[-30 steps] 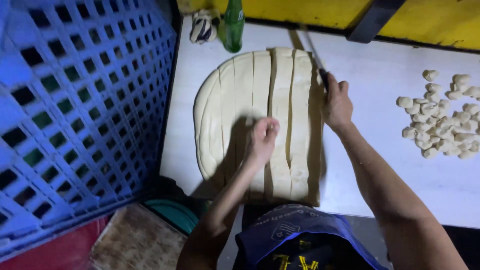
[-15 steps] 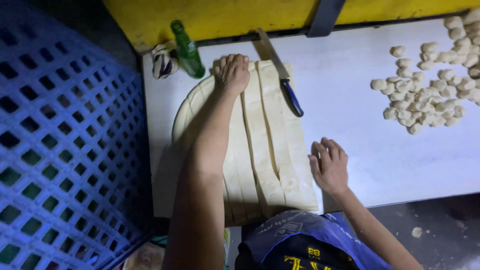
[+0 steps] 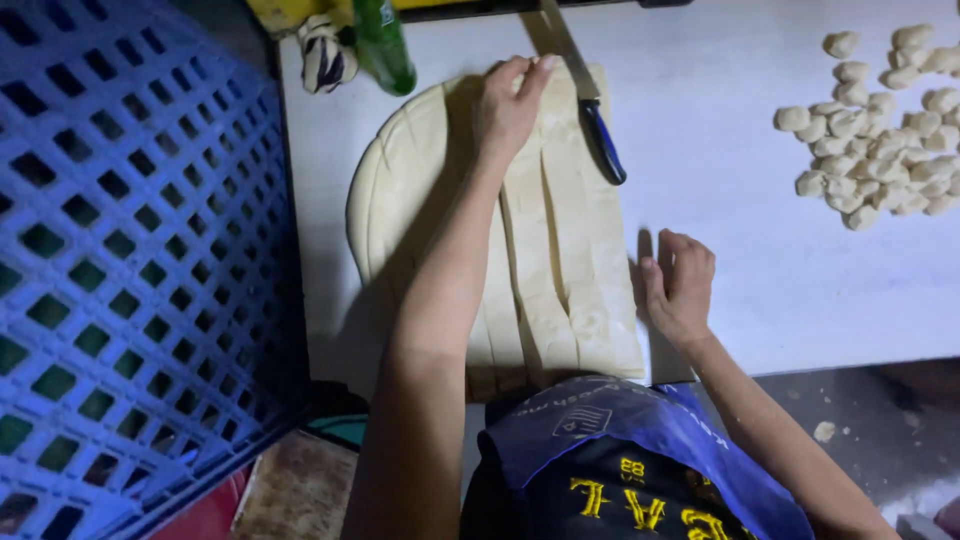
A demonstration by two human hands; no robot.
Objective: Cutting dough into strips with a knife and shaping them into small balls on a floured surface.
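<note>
The rolled dough sheet (image 3: 540,250), cut into long strips, runs from the bench (image 3: 740,250) near edge toward the far side. The left hand (image 3: 510,105) presses its curled fingers on the far strip ends, gripping nothing I can see. The right hand (image 3: 680,285) lies flat and open on bare bench beside the dough's right edge. A blue-handled knife (image 3: 590,110) rests on the dough's far right corner; open white surface separates it from the dough pieces (image 3: 880,130).

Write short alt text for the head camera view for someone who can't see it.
A person's left hand presses the far end of a flattened dough sheet cut into long strips, while the right hand rests on the white table. A blue-handled knife lies on the dough; small dough pieces sit right.
</note>
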